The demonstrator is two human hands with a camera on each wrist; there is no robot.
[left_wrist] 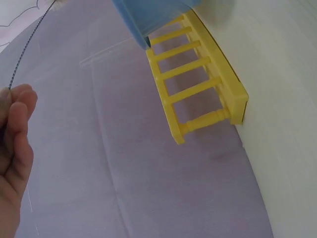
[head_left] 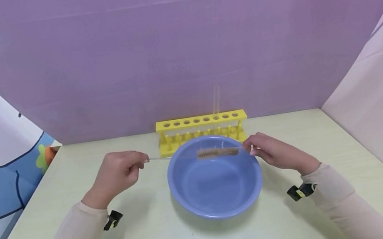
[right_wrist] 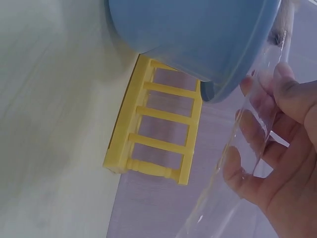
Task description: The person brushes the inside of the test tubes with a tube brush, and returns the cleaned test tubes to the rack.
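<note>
"How were the hands placed, going from the left?"

"The left hand (head_left: 119, 171) pinched the twisted wire handle (head_left: 158, 158) of a test-tube brush (head_left: 217, 152)."

"And between the hands?"

"Farther out than both stood a yellow test-tube rack (head_left: 201, 123), its base partly hidden by a round blue basin (head_left: 217, 192). The basin sat nearer, on the pale tabletop (head_left: 149, 233)."

"Where was the brush?"

"Above the basin, nearly level from hand to hand. Its brown bristles looked to be inside a clear test tube (right_wrist: 220, 183), closer to the right hand (head_left: 272, 152)."

"Was anything in the rack?"

"A second tube (head_left: 216, 101) stood there, beyond the hands and nearer the right one."

"What was that right hand doing?"

"Its thumb and fingers gripped the first tube, just over the basin's right rim."
</note>
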